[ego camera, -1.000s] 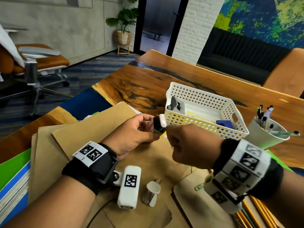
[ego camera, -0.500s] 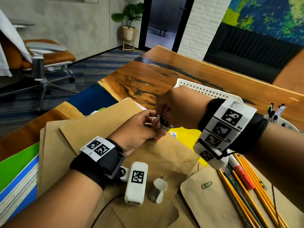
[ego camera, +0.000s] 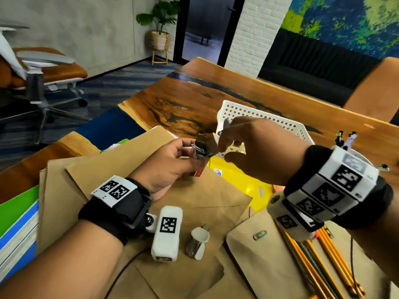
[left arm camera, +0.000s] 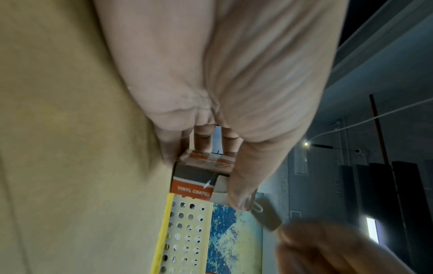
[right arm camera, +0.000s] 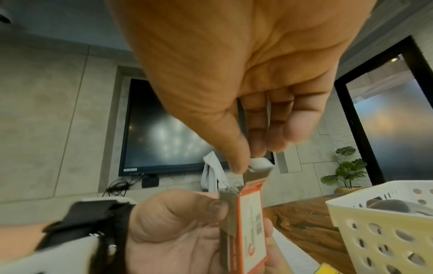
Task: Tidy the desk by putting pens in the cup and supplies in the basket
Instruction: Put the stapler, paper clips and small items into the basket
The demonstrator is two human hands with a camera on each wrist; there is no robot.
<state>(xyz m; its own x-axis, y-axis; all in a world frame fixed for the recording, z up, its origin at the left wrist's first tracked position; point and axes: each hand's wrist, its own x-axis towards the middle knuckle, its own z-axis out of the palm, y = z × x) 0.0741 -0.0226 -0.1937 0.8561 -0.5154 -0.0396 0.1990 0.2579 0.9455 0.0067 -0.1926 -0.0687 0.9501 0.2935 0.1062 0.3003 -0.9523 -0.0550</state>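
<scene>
My left hand (ego camera: 170, 165) grips a small orange paper clip box (left arm camera: 194, 183) upright over the brown envelopes, thumb on its side. The box (right arm camera: 250, 222) is open at the top and wire clips (ego camera: 199, 148) stick out. My right hand (ego camera: 248, 145) is just right of it, thumb and fingertips pinching the grey flap (right arm camera: 257, 173) of the box. The white perforated basket (ego camera: 269, 119) stands right behind both hands. The white pen cup (ego camera: 345, 140) at the right is mostly hidden by my right wrist.
Brown envelopes (ego camera: 194, 203) cover the near desk, with a loose paper clip (ego camera: 259, 234) and a small white tool (ego camera: 197, 242) on them. Pencils (ego camera: 323, 255) lie at the lower right, a yellow pad (ego camera: 237, 180) under my right hand, folders (ego camera: 17, 216) at the left.
My right hand has come back from beside the basket to the box top and now pinches its flap. The left hand has kept hold of the box.
</scene>
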